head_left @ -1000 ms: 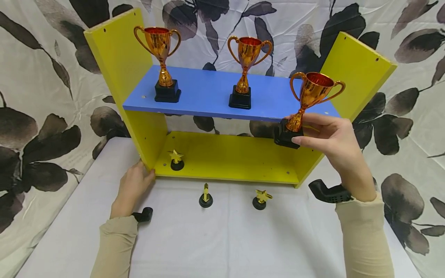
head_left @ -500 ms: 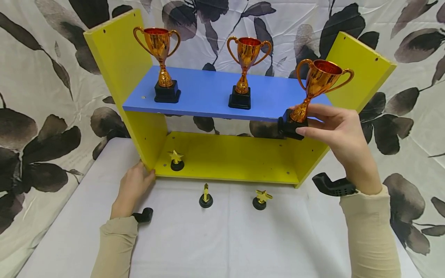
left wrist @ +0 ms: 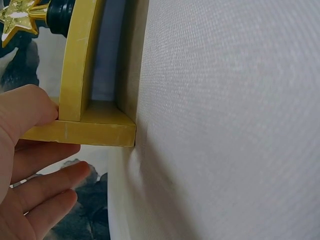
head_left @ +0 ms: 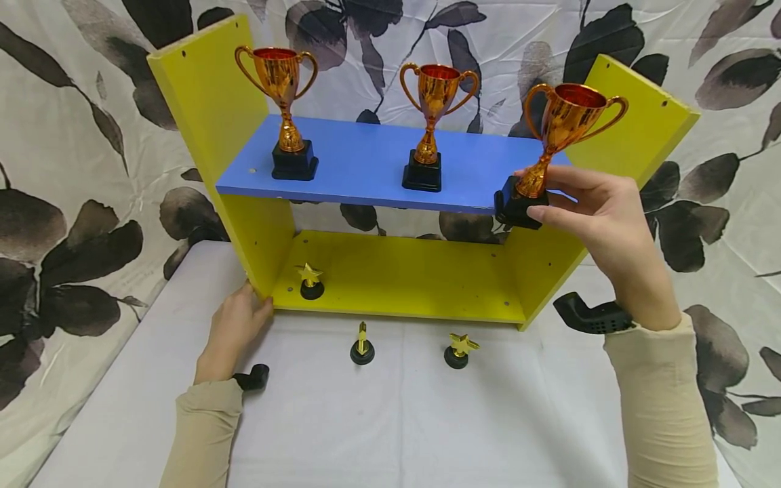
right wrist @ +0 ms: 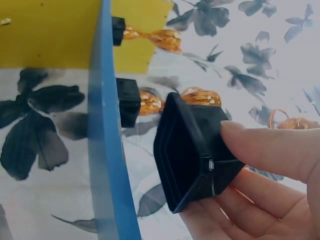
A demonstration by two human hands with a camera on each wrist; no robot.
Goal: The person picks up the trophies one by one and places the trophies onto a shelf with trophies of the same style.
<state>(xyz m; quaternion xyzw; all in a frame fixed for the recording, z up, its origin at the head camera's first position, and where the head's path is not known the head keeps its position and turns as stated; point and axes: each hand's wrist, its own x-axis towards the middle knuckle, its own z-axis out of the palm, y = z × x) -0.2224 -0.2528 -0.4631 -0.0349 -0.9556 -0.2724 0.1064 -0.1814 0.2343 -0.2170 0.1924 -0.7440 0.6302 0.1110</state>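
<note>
The right hand (head_left: pixel 610 224) pinches the black square base (head_left: pixel 518 203) of a shiny copper-orange two-handled trophy cup (head_left: pixel 572 118), tilted near the front edge of the blue shelf board (head_left: pixel 360 163). The left hand's (head_left: pixel 234 322) thumb and fingers grip the yellow frame's (head_left: pixel 213 102) lower corner. Levelling the base first should help.

White table (head_left: pixel 366 420) with yellow unit (head_left: pixel 207 95) and two stars (head_left: pixel 363 347) (head_left: pixel 457 351), blue shelf (head_left: pixel 360 163) with two cups (head_left: pixel 281 81) (head_left: pixel 436 91), yellow base (head_left: pixel 403 278) with one star (head_left: pixel 310 279)

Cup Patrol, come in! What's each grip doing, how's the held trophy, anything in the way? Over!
Right grip pinching trophy by base. Left grip holding yellow side panel. Trophy tilted, off blue shelf. Nothing seen blocking.
</note>
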